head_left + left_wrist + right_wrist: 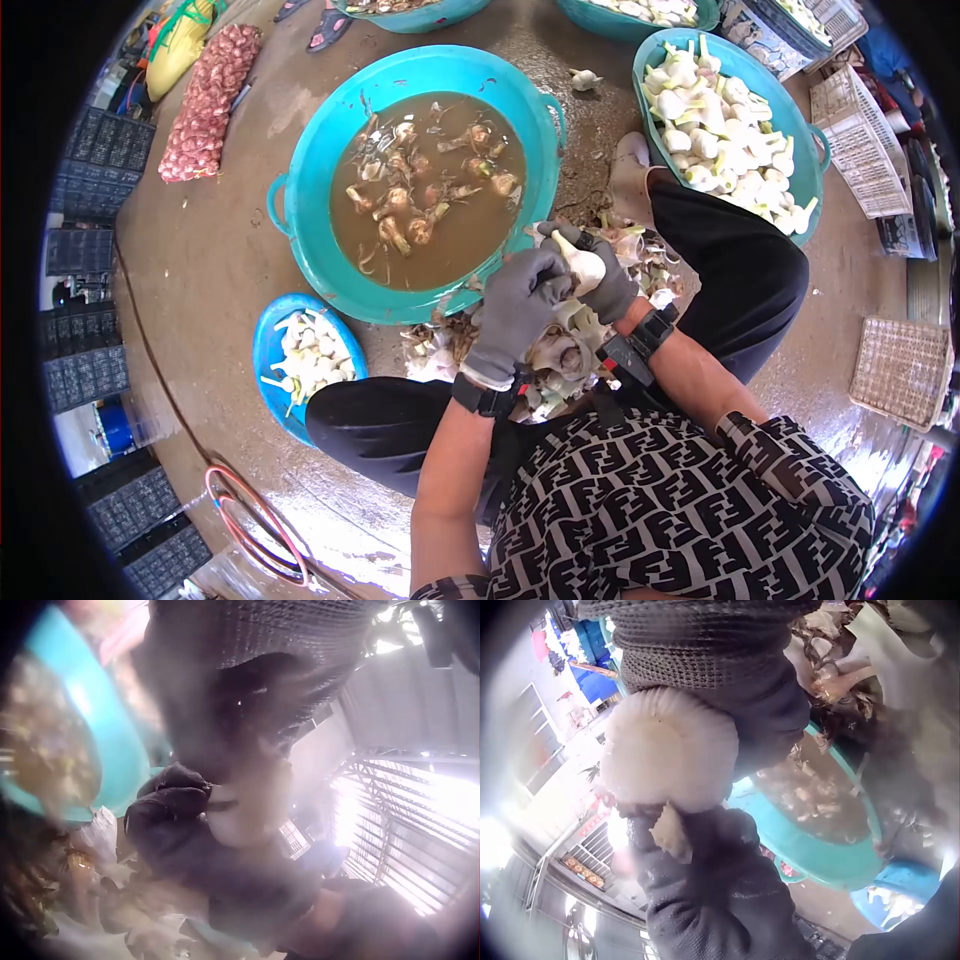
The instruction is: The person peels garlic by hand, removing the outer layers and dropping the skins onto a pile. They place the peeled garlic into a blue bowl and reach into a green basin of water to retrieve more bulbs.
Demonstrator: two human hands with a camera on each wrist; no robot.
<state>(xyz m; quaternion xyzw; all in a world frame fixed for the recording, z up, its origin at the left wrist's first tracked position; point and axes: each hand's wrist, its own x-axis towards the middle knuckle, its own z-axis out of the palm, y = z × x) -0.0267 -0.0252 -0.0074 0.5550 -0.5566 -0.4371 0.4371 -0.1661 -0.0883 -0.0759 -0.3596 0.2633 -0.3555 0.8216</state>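
A white garlic bulb (583, 266) with a short stem is between two grey-gloved hands above the lap. The right hand (608, 284) grips its right side, its fingers curled behind the stem. On the other side the left hand (520, 305) pinches the bulb with curled fingers. The right wrist view shows the bulb's ribbed underside (667, 750) close up, a pale scrap (672, 834) lying against the glove below it. In the left wrist view the bulb (255, 806) is blurred, with dark gloved fingers (176, 793) against it.
A turquoise tub (312, 160) of murky water holds unpeeled bulbs. White bulbs fill another tub (648, 62) at upper right and a blue basin (268, 345) at lower left. Peelings (565, 355) lie between the legs. A red net sack (210, 105) and hose (245, 500) are farther left.
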